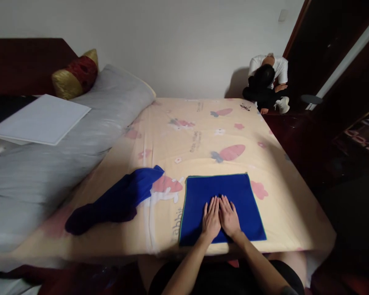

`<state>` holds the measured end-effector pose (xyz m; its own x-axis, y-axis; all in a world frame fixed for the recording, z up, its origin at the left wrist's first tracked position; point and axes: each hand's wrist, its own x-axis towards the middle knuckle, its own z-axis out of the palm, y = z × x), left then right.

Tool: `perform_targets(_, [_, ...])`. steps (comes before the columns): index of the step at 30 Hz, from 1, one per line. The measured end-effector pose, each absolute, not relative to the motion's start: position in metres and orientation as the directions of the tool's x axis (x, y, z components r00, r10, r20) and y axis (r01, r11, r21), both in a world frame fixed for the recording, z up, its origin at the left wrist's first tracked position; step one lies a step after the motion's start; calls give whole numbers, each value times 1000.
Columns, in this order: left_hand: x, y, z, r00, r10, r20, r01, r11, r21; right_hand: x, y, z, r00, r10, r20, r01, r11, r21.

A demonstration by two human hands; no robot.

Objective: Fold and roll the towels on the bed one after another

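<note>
A blue cloth (233,185) with a thin green edge lies spread flat near the front edge of the bed. Both palms rest on its middle, side by side with the index fingers close together. My left hand (212,217) lies flat with fingers stretched out. Beside it, my right hand (229,217) is also flat, its fingers pointing away from me. Neither one grips anything. To the left, a second blue cloth (117,198) lies crumpled on the patterned sheet, apart from my hands.
The bed's cream sheet (160,123) has carrot and rabbit prints. Grey bedding (110,98) runs along the left, bearing a white flat board (39,119) and a red-gold cushion (76,73). A person (267,82) sits bent over by the far right corner, near a dark stool (311,99).
</note>
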<state>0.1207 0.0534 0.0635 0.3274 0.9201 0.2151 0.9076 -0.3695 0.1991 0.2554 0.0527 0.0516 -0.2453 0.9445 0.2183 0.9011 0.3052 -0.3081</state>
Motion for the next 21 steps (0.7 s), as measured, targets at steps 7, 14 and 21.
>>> perform_targets(7, [42,-4,51,206,959,195,967,-230,107,330,-15,37,-132,964,231,948,191,-254])
perform_targets(14, [-21,-13,66,226,956,189,972,-233,16,393,-36,32,-193,947,258,956,240,-167])
perform_targets(21, [-38,-34,74,519,839,163,850,-527,5,414,-58,42,-404,892,202,882,438,-171])
